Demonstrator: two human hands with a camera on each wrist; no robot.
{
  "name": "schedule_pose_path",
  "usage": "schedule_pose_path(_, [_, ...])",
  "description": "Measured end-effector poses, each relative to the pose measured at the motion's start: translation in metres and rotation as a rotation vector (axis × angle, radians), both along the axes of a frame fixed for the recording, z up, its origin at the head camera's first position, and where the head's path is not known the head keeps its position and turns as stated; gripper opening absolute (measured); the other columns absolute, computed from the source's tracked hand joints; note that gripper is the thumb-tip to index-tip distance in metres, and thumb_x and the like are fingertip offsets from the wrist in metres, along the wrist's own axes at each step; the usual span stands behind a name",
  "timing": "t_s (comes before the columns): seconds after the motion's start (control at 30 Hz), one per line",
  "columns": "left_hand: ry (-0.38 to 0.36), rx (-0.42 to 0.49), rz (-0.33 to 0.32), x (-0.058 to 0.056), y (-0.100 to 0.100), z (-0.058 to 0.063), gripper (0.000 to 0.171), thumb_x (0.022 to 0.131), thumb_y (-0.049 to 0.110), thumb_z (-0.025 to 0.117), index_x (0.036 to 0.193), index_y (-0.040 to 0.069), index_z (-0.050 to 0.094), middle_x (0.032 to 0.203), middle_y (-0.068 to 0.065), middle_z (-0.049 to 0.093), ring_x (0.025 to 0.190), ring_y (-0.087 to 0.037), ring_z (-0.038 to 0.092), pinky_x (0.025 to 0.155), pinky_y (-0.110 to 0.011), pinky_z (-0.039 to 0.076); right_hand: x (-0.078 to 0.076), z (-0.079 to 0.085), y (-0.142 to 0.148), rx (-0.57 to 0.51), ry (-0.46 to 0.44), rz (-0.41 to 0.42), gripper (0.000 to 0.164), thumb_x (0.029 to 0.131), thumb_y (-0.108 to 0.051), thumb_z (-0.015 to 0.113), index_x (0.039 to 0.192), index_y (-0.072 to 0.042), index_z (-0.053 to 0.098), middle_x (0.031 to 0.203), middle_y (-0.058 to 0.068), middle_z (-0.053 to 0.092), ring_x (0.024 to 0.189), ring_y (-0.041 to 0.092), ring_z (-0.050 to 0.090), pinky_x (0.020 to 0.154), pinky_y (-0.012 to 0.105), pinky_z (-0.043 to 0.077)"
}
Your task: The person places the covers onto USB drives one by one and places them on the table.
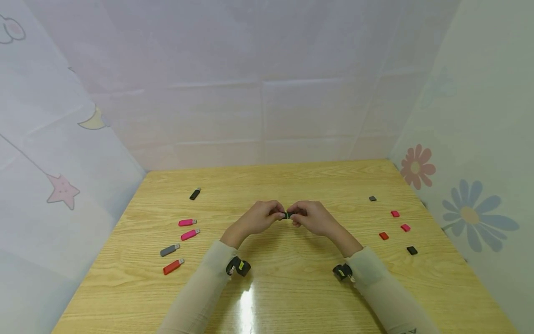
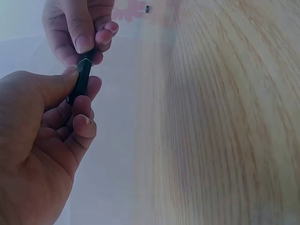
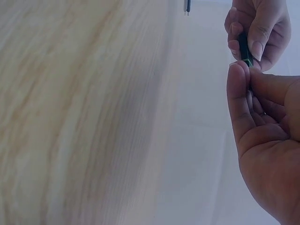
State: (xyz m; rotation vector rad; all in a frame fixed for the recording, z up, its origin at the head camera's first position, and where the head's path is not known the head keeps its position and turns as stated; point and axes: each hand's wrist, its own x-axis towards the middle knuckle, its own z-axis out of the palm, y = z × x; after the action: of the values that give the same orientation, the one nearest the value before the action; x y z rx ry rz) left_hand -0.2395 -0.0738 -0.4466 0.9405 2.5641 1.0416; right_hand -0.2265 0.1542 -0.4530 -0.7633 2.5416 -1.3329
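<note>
In the head view, my left hand (image 1: 259, 217) and right hand (image 1: 314, 217) meet over the middle of the table, both on one dark USB flash drive (image 1: 286, 215). The left thumb and fingers pinch its long body (image 2: 82, 80), seen best in the left wrist view. At the other end, the right thumb and fingertips pinch the cap (image 2: 87, 55), mostly covered by them. A thin light-green line marks the seam between body and cap. Whether the cap is fully seated I cannot tell.
Left on the wooden table (image 1: 292, 292) lie uncapped drives: black (image 1: 194, 194), two pink (image 1: 189, 234), grey (image 1: 168, 250) and red (image 1: 173, 266). Loose caps lie right: grey (image 1: 372, 198), two pink (image 1: 405, 228), red (image 1: 384, 236) and black (image 1: 412, 250). Cloth walls stand behind and beside.
</note>
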Motion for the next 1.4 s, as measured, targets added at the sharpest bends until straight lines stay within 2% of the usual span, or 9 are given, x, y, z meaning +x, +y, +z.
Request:
schedule_pose_path(0.37, [-0.004, 0.003, -0.003, 0.001, 0.002, 0.002, 0.019, 0.106, 0.02, 0.055, 0.117, 0.007, 0.064, 0.105, -0.006, 0.072, 0.098, -0.027, 0.07, 0.08, -0.031, 0.055, 0.002, 0.002, -0.001, -0.005, -0.012, -0.002, 0.019, 0.101, -0.007, 0.062, 0.118, 0.001, 0.068, 0.098, 0.02, 0.072, 0.081, 0.032, 0.071, 0.074, 0.045, 0.06])
schedule_pose_path(0.73, [-0.019, 0.006, -0.003, 0.0, 0.0, 0.0, 0.02, 0.107, 0.02, 0.054, 0.117, 0.006, 0.064, 0.108, -0.013, 0.072, 0.098, -0.028, 0.069, 0.081, -0.033, 0.054, 0.002, 0.001, -0.002, -0.003, -0.013, 0.003, 0.019, 0.102, -0.008, 0.062, 0.118, -0.001, 0.068, 0.098, 0.019, 0.072, 0.081, 0.033, 0.071, 0.074, 0.047, 0.059])
schedule_pose_path(1.0, [-0.032, 0.01, 0.0, -0.002, -0.001, -0.008, 0.02, 0.107, 0.02, 0.053, 0.117, 0.008, 0.065, 0.108, -0.009, 0.072, 0.099, -0.026, 0.07, 0.082, -0.032, 0.054, 0.003, 0.0, -0.002, 0.077, 0.047, 0.013, 0.019, 0.1, -0.011, 0.065, 0.117, -0.005, 0.068, 0.094, 0.012, 0.072, 0.074, 0.015, 0.066, 0.067, 0.029, 0.055])
schedule_pose_path(1.2, [-0.033, 0.019, -0.008, -0.003, -0.002, -0.012, 0.019, 0.107, 0.02, 0.054, 0.117, 0.008, 0.065, 0.105, -0.004, 0.072, 0.095, -0.027, 0.069, 0.078, -0.03, 0.053, 0.002, -0.001, -0.003, 0.108, 0.066, 0.021, 0.019, 0.096, -0.012, 0.071, 0.114, -0.008, 0.07, 0.093, -0.002, 0.069, 0.08, 0.01, 0.063, 0.07, 0.028, 0.054])
schedule_pose_path(1.4, [-0.039, 0.013, 0.003, -0.003, -0.001, -0.015, 0.02, 0.106, 0.02, 0.055, 0.117, 0.008, 0.065, 0.103, -0.004, 0.073, 0.088, -0.026, 0.068, 0.073, -0.027, 0.051, 0.002, -0.001, -0.004, 0.145, 0.07, 0.019, 0.015, 0.096, -0.013, 0.071, 0.111, -0.008, 0.07, 0.092, -0.004, 0.069, 0.079, 0.009, 0.063, 0.07, 0.028, 0.054])
